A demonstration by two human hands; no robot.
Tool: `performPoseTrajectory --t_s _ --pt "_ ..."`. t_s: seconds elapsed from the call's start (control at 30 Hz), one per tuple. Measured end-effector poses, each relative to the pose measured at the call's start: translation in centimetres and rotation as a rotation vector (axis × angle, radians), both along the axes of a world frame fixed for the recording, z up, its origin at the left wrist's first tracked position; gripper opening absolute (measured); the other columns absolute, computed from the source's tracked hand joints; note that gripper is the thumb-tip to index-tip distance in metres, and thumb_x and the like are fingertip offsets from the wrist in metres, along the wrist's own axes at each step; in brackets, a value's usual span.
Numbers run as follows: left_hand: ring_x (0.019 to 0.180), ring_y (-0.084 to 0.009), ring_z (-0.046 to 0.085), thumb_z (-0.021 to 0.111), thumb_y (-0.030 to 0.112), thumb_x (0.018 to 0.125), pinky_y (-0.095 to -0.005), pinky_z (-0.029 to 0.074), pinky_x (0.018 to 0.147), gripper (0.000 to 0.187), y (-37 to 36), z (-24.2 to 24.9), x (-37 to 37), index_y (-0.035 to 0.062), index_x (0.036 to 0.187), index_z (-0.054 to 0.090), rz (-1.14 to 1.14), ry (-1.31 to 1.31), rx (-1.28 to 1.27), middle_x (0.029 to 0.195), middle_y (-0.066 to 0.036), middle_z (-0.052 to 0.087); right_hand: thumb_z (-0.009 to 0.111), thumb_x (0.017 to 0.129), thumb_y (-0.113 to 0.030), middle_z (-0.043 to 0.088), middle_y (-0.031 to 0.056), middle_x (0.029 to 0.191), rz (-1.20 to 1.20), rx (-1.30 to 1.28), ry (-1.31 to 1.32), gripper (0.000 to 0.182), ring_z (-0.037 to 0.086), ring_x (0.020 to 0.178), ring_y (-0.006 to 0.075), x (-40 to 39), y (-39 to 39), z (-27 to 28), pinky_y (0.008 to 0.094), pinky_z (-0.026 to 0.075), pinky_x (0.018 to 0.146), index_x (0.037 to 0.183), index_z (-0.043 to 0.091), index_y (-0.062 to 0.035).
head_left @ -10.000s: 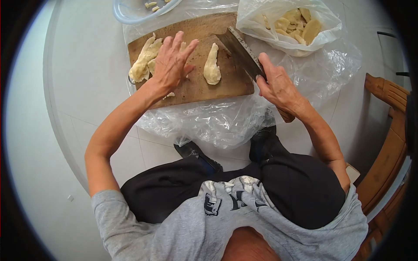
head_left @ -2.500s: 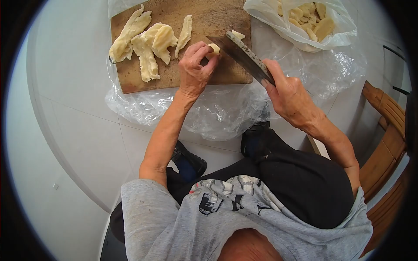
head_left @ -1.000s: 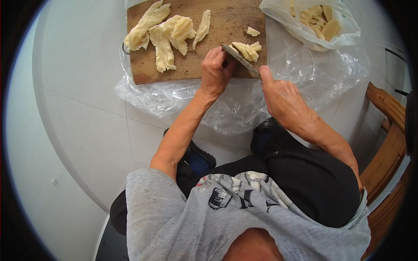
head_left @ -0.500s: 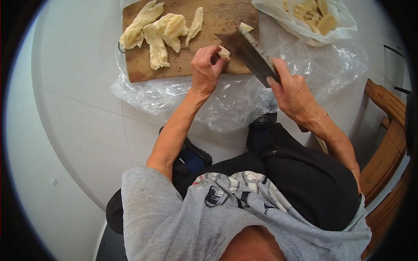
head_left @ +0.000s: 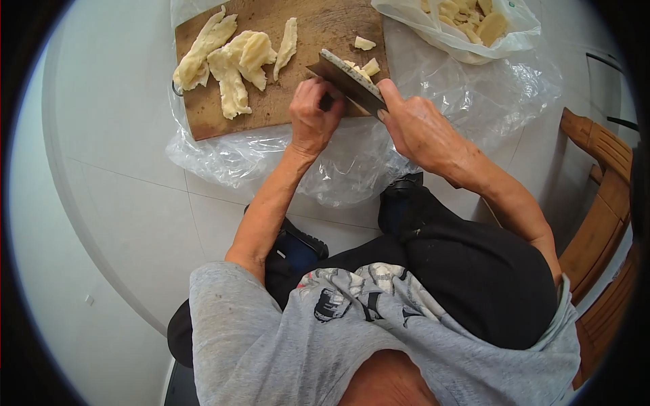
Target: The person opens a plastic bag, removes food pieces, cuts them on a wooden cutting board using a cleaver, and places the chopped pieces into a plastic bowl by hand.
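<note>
My right hand (head_left: 423,128) is closed round the handle end of a cleaver (head_left: 349,88) with a dark blade and a pale, speckled spine. The blade stands over the near right part of a wooden cutting board (head_left: 291,111). My left hand (head_left: 316,115) is curled beside the blade, its fingertips against or close to it; anything in them is hidden. Just beyond the blade lie small cut pieces of pale, doughy food (head_left: 370,66), with another small piece (head_left: 364,43) farther off. Long pale strips (head_left: 230,81) of the same food rest on the board's left side.
Clear plastic sheeting (head_left: 237,162) spreads under and around the board. A white plastic bag (head_left: 467,53) holding several flat, pale yellow slices (head_left: 493,28) stands at the upper right. A wooden chair (head_left: 596,196) is at the right edge, and my shoes (head_left: 403,196) are on the tiled floor.
The cleaver has come left and down against my left hand's fingers. The small piece my left fingers pinched is now out of sight, and cut pieces show beyond the blade.
</note>
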State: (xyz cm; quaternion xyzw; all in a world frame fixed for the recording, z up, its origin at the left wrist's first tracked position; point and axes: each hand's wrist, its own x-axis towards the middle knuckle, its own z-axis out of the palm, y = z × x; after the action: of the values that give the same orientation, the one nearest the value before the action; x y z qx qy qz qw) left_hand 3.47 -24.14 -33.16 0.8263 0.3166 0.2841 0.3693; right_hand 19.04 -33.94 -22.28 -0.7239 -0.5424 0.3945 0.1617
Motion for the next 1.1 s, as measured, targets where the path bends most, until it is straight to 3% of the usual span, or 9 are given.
performPoseTrajectory --t_s 0.07,0.17,0.33,0.43,0.63,0.73,0.87,1.0,1.1 --pt "0.074 -0.027 0.056 0.064 0.002 0.065 -0.0344 0.047 0.065 0.014 -1.0 0.1 0.2 0.0016 0.078 0.058 -0.055 -0.03 0.07 0.081 -0.012 0.057 0.048 0.084 -0.002 0.054 0.0275 0.06 -0.047 0.046 0.06 0.02 0.056 0.06 0.0464 0.2 -0.6 -0.5 0.0513 0.045 0.053 0.1 0.037 0.0024" --pt "0.067 -0.0176 0.059 0.068 0.001 0.066 -0.0268 0.05 0.061 0.025 -0.5 0.3 0.6 0.0023 0.09 0.061 0.213 0.019 -0.271 0.085 -0.008 0.06 0.051 0.085 -0.004 0.055 0.0253 0.061 -0.122 0.145 0.128 0.024 0.057 0.059 0.0442 0.6 -2.1 -0.2 0.0487 0.045 0.05 0.104 0.038 0.0013" --pt "0.068 -0.0172 0.056 0.058 0.0 0.068 -0.0276 0.048 0.06 0.028 1.4 1.4 0.4 0.0013 0.096 0.06 0.084 0.029 -0.223 0.096 -0.011 0.058 0.053 0.085 -0.003 0.057 0.0203 0.064 -0.06 0.418 -0.045 0.029 0.058 0.058 0.0399 0.6 -3.2 0.4 0.0441 0.045 0.047 0.111 0.04 0.0" --pt "0.071 -0.0156 0.056 0.054 -0.002 0.067 -0.0249 0.048 0.064 0.038 2.8 1.8 -0.1 0.0021 0.104 0.061 0.115 -0.001 -0.196 0.106 -0.011 0.059 0.054 0.086 -0.004 0.057 0.0192 0.066 -0.003 0.406 -0.106 0.028 0.059 0.058 0.0374 0.8 -3.4 -0.2 0.0427 0.044 0.047 0.112 0.042 -0.0005" --pt "0.071 -0.0078 0.053 0.057 0.001 0.071 -0.0214 0.046 0.063 0.038 4.6 1.8 0.1 -0.0003 0.11 0.059 0.12 -0.097 -0.576 0.097 -0.006 0.057 0.056 0.085 -0.007 0.054 0.0163 0.061 -0.433 0.138 0.529 0.026 0.055 0.05 0.026 0.9 -2.1 1.2 0.0358 0.042 0.049 0.109 0.045 -0.0013" --pt "0.082 -0.0119 0.053 0.065 0.009 0.073 -0.0246 0.046 0.073 0.043 5.0 2.3 0.5 0.0005 0.114 0.056 0.029 0.074 -0.603 0.097 -0.007 0.054 0.055 0.085 -0.007 0.051 0.0157 0.059 -0.448 0.203 0.314 0.025 0.052 0.05 0.0216 1.7 -2.4 1.1 0.034 0.041 0.05 0.108 0.046 -0.0019" --pt "0.097 -0.0232 0.051 0.077 0.027 0.069 -0.034 0.044 0.084 0.057 4.6 2.4 0.9 0.0013 0.115 0.055 -0.09 0.329 0.062 0.105 -0.012 0.05 0.053 0.086 -0.006 0.054 0.0204 0.061 -0.381 0.266 0.046 0.025 0.055 0.054 0.0363 3.7 -3.6 0.0 0.0399 0.042 0.051 0.109 0.043 -0.0028" --pt "0.102 -0.0314 0.046 0.08 0.036 0.062 -0.0402 0.042 0.086 0.077 3.1 2.5 2.0 0.0034 0.124 0.047 -0.121 0.468 0.29 0.114 -0.016 0.043 0.052 0.086 -0.004 0.054 0.0232 0.061 -0.356 0.215 0.013 0.025 0.054 0.057 0.0428 4.0 -3.6 -0.3 0.0447 0.04 0.049 0.108 0.041 -0.0034" --pt "0.098 -0.0333 0.047 0.081 0.026 0.06 -0.0412 0.042 0.085 0.08 1.1 2.6 3.6 0.0046 0.127 0.043 -0.094 0.465 0.09 0.11 -0.017 0.044 0.052 0.086 -0.004 0.054 0.0232 0.06 -0.293 0.232 -0.011 0.025 0.054 0.056 0.0434 3.8 -3.4 -0.8 0.0453 0.04 0.048 0.108 0.04 -0.0036"
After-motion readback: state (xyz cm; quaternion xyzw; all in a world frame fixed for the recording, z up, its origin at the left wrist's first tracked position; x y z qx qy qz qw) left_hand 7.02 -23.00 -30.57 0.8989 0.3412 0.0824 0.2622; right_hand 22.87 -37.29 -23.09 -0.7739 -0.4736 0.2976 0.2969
